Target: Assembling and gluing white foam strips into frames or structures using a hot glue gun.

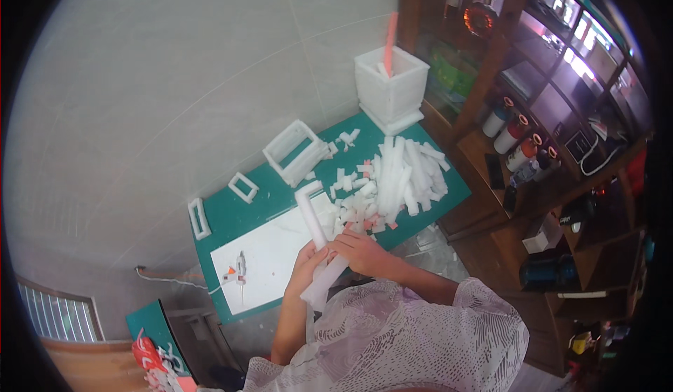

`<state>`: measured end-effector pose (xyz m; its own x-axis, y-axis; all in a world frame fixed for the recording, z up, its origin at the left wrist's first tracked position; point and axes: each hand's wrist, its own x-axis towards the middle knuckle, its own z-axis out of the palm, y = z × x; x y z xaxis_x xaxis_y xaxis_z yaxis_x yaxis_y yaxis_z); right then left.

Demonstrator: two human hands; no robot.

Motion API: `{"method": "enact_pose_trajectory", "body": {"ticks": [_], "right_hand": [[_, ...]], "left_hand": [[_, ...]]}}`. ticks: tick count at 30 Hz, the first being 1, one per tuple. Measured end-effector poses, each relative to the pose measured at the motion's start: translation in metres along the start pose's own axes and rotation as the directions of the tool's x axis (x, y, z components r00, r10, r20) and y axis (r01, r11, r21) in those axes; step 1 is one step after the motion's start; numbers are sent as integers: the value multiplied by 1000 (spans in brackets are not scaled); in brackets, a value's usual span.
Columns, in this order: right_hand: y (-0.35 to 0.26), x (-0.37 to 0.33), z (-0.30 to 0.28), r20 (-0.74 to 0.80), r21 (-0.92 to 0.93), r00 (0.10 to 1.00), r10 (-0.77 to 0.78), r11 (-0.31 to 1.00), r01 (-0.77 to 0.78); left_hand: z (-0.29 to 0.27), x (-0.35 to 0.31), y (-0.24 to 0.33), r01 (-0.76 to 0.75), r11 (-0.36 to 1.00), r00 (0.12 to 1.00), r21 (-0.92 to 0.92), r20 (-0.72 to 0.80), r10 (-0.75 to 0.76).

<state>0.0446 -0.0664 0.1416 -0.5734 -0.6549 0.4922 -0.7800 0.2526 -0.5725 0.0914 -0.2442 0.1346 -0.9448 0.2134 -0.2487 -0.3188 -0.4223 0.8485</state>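
Note:
Close to my body, at the table's front edge, both hands are closed on white foam pieces. My left hand grips the lower end of an L-shaped foam piece, whose short arm points right at its far end. Against it, my right hand pinches a wide foam strip that slants down toward my shirt. The hands touch, and fingers cover where the two pieces meet. Left of them, a glue gun with an orange trigger rests on a white board.
Loose foam strips and pink and white scraps pile on the green table. Behind stand foam frames and a square foam container holding a pink strip. A cord leaves the table's left edge. Wooden shelves flank the right.

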Motion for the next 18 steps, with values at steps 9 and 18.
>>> {"method": "enact_pose_trajectory", "body": {"ticks": [9, 18], "right_hand": [[2, -10, -5, 52, 180, 998, 29, 983, -38], [9, -8, -2, 69, 201, 997, 22, 979, -36]], "left_hand": [[-1, -1, -3, 39, 996, 999, 85, -8, -39], [-8, 3, 1, 96, 988, 995, 120, -13, -95]]}}
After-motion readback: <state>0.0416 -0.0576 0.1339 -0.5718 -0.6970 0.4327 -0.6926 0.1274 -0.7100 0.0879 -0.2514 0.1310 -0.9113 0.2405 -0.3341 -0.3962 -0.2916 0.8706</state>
